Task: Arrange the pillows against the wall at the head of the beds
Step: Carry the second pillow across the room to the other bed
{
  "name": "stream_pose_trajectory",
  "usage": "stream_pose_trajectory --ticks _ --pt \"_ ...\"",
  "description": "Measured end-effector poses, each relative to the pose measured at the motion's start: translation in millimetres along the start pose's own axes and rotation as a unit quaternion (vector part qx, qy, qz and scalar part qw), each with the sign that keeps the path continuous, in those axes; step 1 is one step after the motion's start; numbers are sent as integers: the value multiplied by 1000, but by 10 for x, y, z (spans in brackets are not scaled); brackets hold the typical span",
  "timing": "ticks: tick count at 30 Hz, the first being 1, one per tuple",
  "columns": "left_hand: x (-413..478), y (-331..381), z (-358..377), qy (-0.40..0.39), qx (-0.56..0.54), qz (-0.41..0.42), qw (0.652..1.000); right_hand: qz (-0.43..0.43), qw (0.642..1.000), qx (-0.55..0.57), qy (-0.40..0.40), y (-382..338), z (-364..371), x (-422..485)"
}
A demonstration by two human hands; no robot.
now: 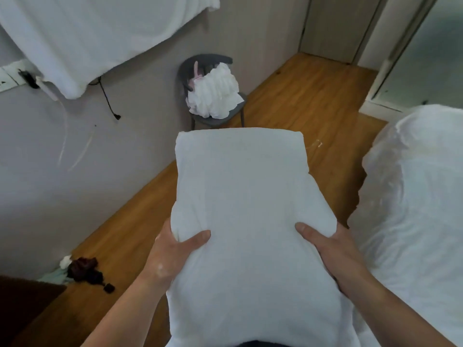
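Observation:
A large white pillow (pixel 243 196) fills the middle of the head view, held lengthwise in front of me above the wooden floor. My left hand (pixel 175 254) grips its left side with the thumb pressed on top. My right hand (pixel 333 249) grips its right side the same way. The pillow's near end hides my body. A bed with rumpled white bedding (pixel 413 209) lies at the right, touching the pillow's lower right edge.
A grey chair (pixel 215 116) piled with white cloth (pixel 215 93) stands against the grey wall ahead. A white sheet (pixel 95 33) hangs at upper left. Dark clothing (pixel 86 271) lies on the wooden floor (pixel 313 96) by the wall. A doorway (pixel 426 46) is at the far right.

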State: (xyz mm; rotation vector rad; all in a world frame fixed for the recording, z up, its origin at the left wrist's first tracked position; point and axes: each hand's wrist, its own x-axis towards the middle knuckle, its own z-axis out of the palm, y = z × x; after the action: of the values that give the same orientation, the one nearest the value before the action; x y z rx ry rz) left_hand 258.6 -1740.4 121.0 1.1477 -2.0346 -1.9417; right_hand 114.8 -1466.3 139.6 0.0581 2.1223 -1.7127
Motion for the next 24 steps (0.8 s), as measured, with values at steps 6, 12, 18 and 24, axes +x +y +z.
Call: stream_pose_trajectory --ticks 6,12,18,24 --pt "1101 545 452 -65 41 12 997 3 997 29 69 -260 -109 773" --pt "2260 1236 1343 -119 40 52 991 15 993 40 112 -500 -536 1965" --pt "3202 2020 2295 -167 38 79 982 12 987 50 150 -926 -1117 3034" --pt "4072 2681 3146 -174 80 91 977 23 975 69 208 -1136 -1453 4020"
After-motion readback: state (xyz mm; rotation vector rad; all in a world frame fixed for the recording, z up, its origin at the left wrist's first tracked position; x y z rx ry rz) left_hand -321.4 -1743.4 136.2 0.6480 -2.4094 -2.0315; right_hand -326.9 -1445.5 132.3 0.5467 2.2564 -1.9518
